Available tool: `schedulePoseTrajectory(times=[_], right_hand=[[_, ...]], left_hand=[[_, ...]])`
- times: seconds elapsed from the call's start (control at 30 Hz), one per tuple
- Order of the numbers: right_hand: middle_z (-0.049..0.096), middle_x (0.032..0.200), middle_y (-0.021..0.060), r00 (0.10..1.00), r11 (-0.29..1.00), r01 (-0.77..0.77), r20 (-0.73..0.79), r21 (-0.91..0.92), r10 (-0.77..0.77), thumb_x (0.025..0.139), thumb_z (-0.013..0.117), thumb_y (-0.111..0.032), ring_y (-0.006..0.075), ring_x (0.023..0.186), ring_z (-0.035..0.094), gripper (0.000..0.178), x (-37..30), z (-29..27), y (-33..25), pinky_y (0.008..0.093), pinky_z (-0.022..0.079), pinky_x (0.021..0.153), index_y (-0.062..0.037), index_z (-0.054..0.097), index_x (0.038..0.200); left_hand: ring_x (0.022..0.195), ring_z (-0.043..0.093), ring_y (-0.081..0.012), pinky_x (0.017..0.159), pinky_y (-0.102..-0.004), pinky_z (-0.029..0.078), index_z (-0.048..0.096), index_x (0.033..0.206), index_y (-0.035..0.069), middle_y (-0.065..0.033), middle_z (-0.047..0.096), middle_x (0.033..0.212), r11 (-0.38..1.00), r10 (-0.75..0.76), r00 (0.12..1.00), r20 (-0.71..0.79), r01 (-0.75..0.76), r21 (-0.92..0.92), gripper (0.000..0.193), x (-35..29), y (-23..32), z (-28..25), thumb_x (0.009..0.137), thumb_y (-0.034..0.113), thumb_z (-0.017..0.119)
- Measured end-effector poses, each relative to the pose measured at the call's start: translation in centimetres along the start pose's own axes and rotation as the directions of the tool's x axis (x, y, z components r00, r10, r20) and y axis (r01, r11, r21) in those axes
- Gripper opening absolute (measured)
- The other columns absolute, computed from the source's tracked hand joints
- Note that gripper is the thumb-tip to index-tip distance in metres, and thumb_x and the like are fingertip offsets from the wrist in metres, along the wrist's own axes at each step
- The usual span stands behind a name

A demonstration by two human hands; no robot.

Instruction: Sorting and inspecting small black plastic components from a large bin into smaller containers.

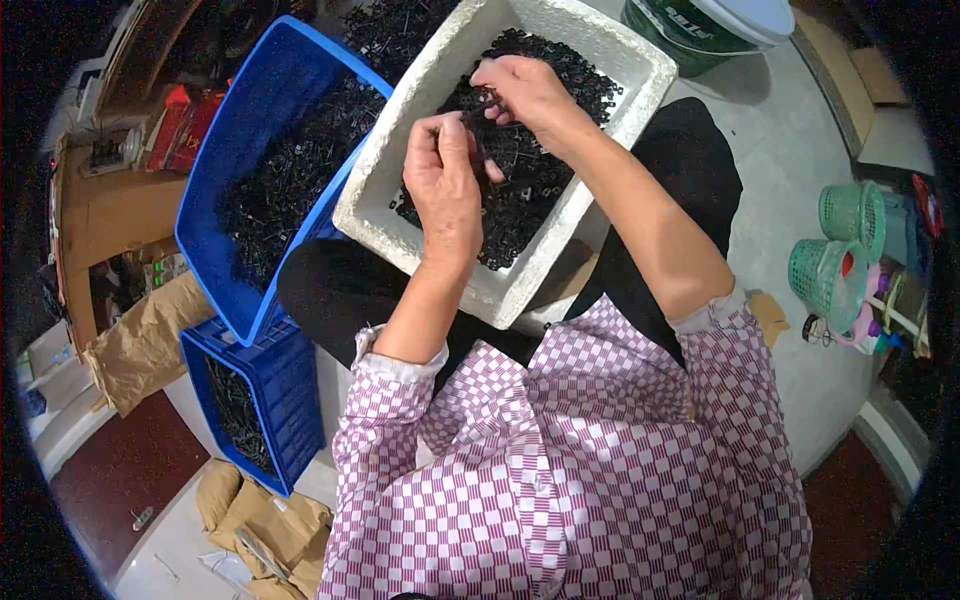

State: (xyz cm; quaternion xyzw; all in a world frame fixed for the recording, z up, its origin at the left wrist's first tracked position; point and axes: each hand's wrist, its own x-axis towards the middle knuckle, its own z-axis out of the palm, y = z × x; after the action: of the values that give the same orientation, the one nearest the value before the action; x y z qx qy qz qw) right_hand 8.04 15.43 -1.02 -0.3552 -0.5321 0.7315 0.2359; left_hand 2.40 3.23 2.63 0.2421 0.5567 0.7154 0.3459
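Note:
A white foam box sits tilted between my knees, its floor covered with small black parts that look like clips or screws with square ends. Over its middle, my left hand is closed, thumb pressed against curled fingers; what it holds is hidden. Just to the right and farther off, my right hand pinches with thumb and fingertips, and some dark bits show by its lower fingers. Both hands are above the parts and apart from each other. Anything in the right pinch is too small to name.
Left of the foam box stands a large blue bin of similar black pieces. Below it is a smaller blue crate with long dark pieces. A lidded green bucket is at the far right; green baskets stand right. Brown paper lies lower left.

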Motion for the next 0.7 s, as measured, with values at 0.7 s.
schedulePoseTrajectory(times=[0.7], right_hand=[[0.055,0.079,0.0021,0.982,0.825,0.065,-0.183,0.561,0.047,0.085,0.053,-0.021,0.0126,0.069,0.051,0.013,-0.5,-1.9,-1.4,0.0253,0.041,0.067,-0.0088,0.051,0.08]], left_hand=[[0.046,0.047,-0.0111,0.043,-0.022,0.041,0.047,0.081,0.007,-0.0019,0.048,0.064,0.894,-0.411,0.911,0.029,0.409,-0.182,0.019,0.9,0.6,-1.3,0.092,0.022,0.046]])
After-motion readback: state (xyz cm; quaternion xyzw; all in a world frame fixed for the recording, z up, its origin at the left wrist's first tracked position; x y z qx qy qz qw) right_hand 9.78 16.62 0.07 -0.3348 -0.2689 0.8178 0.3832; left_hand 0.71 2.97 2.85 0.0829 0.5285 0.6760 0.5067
